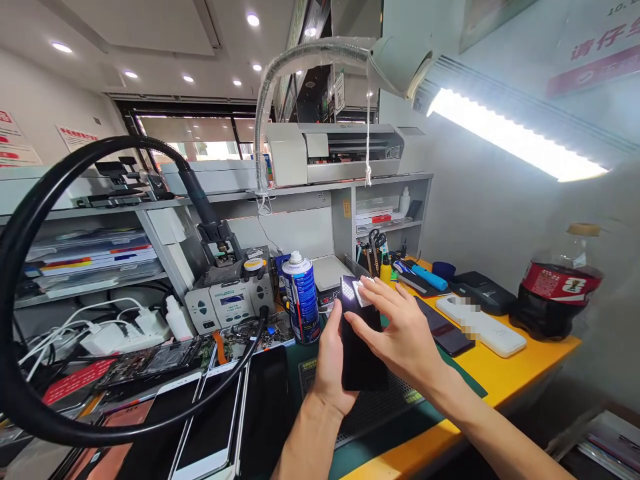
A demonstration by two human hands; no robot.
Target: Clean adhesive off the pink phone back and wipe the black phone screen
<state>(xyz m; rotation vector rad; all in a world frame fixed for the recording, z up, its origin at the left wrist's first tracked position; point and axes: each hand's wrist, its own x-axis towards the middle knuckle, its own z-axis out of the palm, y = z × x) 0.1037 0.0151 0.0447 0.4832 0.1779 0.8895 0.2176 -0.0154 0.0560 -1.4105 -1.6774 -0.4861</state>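
A dark phone (361, 353) is held upright and slightly tilted above the bench mat, its glossy face reflecting the lamp. My left hand (330, 357) grips it along its left side and lower edge, fingers mostly hidden behind it. My right hand (395, 320) presses a small white cloth or tissue (359, 292) against the phone's upper part, with the fingers bent over it. Just left of the phone stands a blue spray can (301, 300). Under both hands lies a green mat (463, 380) with a dark perforated pad (313, 373) on it.
A looped black hose (75, 437) crosses the left side over several phones and a soldering station (230, 303). At right are a white power bank or case (483, 327), a dark phone (445, 330) and a cola bottle (555, 287). A bright lamp (515, 133) hangs above.
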